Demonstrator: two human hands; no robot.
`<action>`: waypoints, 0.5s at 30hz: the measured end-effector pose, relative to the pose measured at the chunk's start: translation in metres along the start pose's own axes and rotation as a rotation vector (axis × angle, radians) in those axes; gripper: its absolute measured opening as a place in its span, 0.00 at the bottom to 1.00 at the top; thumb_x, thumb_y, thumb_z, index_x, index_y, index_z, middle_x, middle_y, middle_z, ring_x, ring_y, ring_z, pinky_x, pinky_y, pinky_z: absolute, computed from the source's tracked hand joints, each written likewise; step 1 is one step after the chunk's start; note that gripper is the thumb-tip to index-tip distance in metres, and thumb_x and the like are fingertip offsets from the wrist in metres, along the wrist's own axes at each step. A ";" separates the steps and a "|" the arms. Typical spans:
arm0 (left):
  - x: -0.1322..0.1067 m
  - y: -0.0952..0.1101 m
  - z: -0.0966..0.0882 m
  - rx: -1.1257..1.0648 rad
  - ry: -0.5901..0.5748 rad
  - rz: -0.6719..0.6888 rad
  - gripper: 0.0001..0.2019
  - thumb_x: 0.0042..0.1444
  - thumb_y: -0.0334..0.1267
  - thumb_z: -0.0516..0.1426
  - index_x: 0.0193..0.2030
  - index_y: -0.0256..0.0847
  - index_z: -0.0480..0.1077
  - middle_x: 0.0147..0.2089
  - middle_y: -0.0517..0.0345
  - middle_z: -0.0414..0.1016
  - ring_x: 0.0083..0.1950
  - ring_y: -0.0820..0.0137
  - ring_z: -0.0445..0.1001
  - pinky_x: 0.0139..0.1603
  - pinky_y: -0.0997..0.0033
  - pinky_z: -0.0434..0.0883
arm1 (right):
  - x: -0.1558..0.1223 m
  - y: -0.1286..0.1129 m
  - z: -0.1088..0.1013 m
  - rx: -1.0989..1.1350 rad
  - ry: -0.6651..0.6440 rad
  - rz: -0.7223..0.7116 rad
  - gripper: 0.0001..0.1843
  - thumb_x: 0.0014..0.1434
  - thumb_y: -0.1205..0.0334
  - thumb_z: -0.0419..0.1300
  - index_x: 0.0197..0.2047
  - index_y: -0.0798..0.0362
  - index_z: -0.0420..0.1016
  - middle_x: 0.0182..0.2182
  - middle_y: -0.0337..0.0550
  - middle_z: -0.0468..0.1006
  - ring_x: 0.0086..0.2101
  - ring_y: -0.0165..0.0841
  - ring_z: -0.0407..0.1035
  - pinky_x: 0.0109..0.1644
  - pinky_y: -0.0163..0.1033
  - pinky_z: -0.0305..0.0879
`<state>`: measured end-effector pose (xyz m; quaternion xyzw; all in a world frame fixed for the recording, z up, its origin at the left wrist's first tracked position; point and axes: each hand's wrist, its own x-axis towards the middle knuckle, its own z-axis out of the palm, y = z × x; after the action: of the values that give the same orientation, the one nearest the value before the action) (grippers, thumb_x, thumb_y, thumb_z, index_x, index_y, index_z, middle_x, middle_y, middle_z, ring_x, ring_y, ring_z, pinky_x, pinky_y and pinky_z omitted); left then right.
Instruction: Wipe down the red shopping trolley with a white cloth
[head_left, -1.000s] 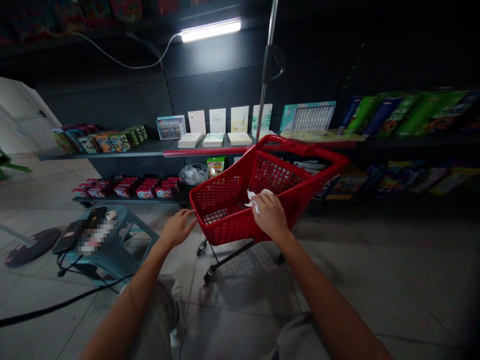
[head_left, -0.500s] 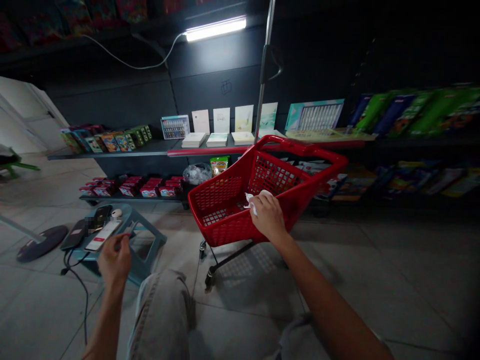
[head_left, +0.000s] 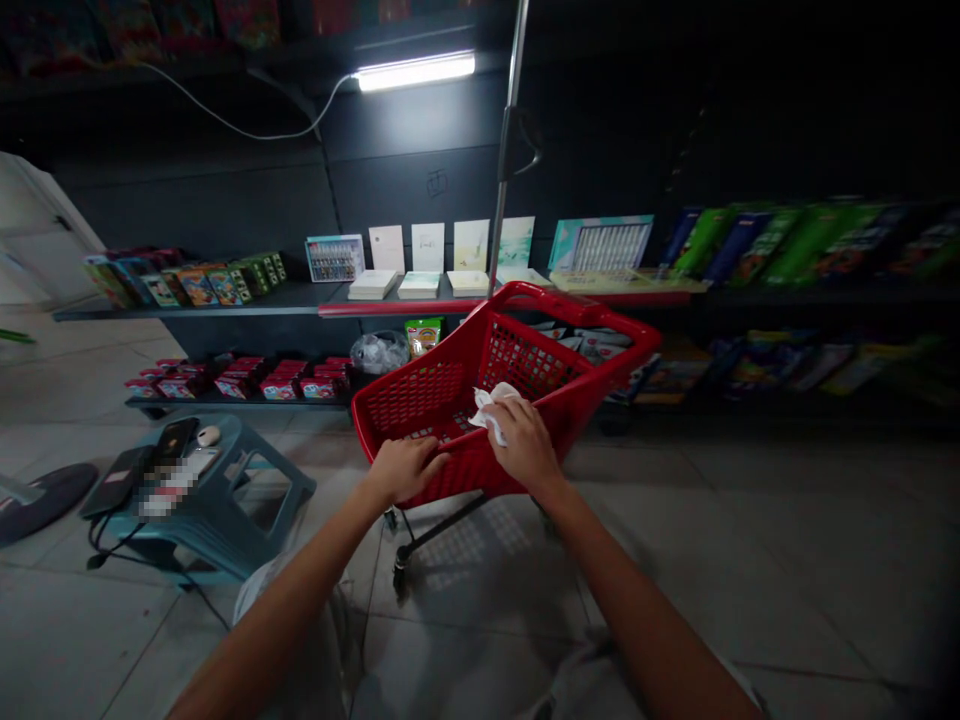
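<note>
Right hand (head_left: 525,445): you gripped the white cloth (head_left: 491,405) at the near rim of the red cart (head_left: 420,385) | left hand (head_left: 405,468): you clasped that rim | progress: wiping seemingly underway, most mesh left.

There is one red plastic mesh shopping cart (head_left: 442,395), one crumpled white cloth (head_left: 491,408), two bare hands, the left hand (head_left: 405,468) and the right hand (head_left: 525,447), one teal plastic stool (head_left: 225,500), one white tube lamp (head_left: 415,72) and four pale upright cards (head_left: 427,246).

Stool (head_left: 225,500) left of cart (head_left: 450,400), shelves (head_left: 225,298) behind.
</note>
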<state>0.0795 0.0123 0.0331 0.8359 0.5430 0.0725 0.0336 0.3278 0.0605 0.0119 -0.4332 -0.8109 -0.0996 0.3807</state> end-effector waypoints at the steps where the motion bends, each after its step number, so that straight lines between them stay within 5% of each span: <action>1: -0.001 -0.004 0.005 0.037 -0.021 -0.014 0.22 0.74 0.53 0.42 0.51 0.46 0.73 0.49 0.50 0.83 0.49 0.61 0.81 0.46 0.65 0.70 | -0.001 0.009 -0.003 -0.013 0.026 0.006 0.14 0.66 0.69 0.55 0.53 0.51 0.77 0.53 0.51 0.77 0.56 0.44 0.66 0.64 0.49 0.62; 9: 0.002 -0.016 0.024 0.181 0.043 -0.206 0.27 0.73 0.59 0.42 0.46 0.44 0.75 0.46 0.46 0.84 0.46 0.56 0.83 0.42 0.64 0.69 | -0.019 0.071 -0.025 -0.122 0.389 0.348 0.15 0.64 0.65 0.55 0.53 0.53 0.74 0.54 0.57 0.74 0.57 0.49 0.64 0.65 0.56 0.60; 15: 0.009 -0.017 0.024 0.121 0.071 -0.124 0.33 0.73 0.61 0.38 0.41 0.45 0.78 0.41 0.47 0.85 0.43 0.59 0.83 0.42 0.66 0.67 | -0.029 0.081 0.026 0.196 0.600 0.661 0.11 0.60 0.60 0.54 0.46 0.52 0.67 0.46 0.55 0.73 0.49 0.45 0.68 0.59 0.53 0.65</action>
<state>0.0718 0.0276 0.0082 0.7982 0.5978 0.0671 -0.0320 0.3860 0.1043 -0.0399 -0.5829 -0.4885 -0.0167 0.6491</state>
